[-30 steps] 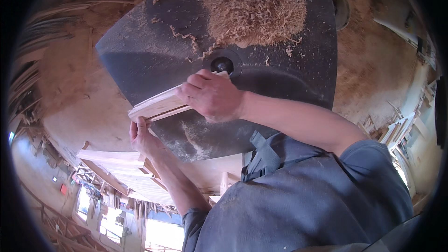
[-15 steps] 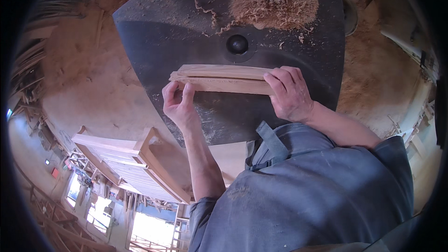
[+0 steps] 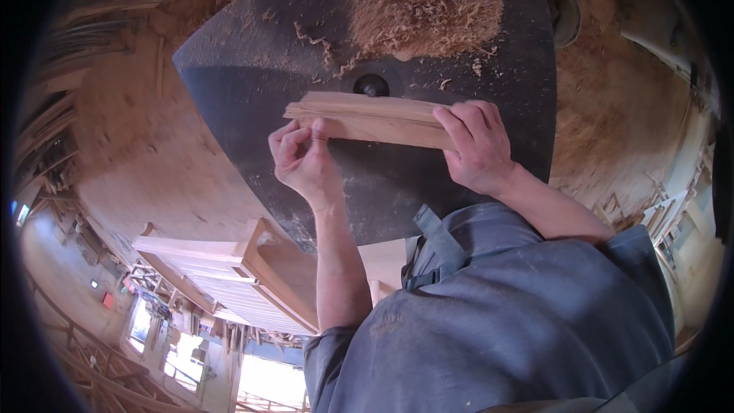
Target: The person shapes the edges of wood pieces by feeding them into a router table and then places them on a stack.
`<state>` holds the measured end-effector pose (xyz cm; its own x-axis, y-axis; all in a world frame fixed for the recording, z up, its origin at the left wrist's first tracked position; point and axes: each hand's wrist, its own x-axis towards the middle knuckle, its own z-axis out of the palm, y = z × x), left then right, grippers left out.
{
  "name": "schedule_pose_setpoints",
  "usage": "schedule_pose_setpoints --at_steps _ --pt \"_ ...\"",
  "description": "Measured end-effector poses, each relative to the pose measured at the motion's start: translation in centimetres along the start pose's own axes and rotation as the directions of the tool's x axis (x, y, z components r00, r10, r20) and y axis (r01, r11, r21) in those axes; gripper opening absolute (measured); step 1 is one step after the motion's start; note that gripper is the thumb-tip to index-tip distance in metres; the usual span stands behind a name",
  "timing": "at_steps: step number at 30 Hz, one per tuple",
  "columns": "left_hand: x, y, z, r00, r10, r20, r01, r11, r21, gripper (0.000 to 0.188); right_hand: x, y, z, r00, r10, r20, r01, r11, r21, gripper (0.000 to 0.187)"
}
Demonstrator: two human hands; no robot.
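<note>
A short, pale wooden board [image 3: 375, 118] lies crosswise between my two hands, over a dark flat machine table [image 3: 428, 183]. My left hand [image 3: 306, 157] pinches its left end, thumb on the near side, fingers curled at the edge. The right end is gripped by my right hand [image 3: 478, 141], its fingers over the upper face. Just beyond the board, a round black knob-like spindle [image 3: 371, 86] stands in a circular recess, partly covered by the board's far edge.
Wood shavings and sawdust [image 3: 428, 8] are heaped on the far part of the table. At lower left stands a slatted wooden frame [image 3: 222, 260] on the dusty floor [image 3: 145, 138]. Timber stacks [image 3: 50, 107] line the far left.
The board has turned in my hands: the dark groove along it no longer shows, and a smoother face is up. It now overlaps the spindle's near edge.
</note>
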<state>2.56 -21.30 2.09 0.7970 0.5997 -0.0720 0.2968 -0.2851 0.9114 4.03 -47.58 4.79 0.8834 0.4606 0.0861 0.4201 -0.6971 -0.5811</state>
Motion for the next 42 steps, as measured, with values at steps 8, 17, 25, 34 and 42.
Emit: schedule_pose_setpoints --at_steps 8,17,25,34,42 --pt "-4.9 1.7 3.4 0.996 -0.007 0.084 0.004 0.999 0.036 0.018 -5.5 1.7 -2.3 0.993 0.101 -0.052 -0.103 0.994 -0.030 0.068" --pt "-6.7 3.0 4.4 0.994 -0.087 0.071 0.079 0.991 0.104 0.018 -6.8 2.5 -3.1 0.994 0.078 -0.077 -0.082 0.995 -0.055 0.068" --pt "-3.3 1.3 2.3 0.999 -0.030 -0.037 0.031 0.999 0.036 0.017 -1.8 2.3 -1.6 0.996 -0.060 -0.070 0.057 0.997 -0.047 0.065" --pt "0.1 -1.1 -2.7 0.981 -0.103 -0.162 0.096 0.994 -0.049 0.014 4.2 0.4 2.0 0.972 -0.235 -0.003 0.235 0.972 -0.020 0.061" --pt "0.9 -4.8 -9.0 0.920 -0.237 -0.311 0.184 0.964 -0.190 0.013 8.7 -4.0 5.8 0.913 -0.399 0.080 0.392 0.915 0.096 0.046"
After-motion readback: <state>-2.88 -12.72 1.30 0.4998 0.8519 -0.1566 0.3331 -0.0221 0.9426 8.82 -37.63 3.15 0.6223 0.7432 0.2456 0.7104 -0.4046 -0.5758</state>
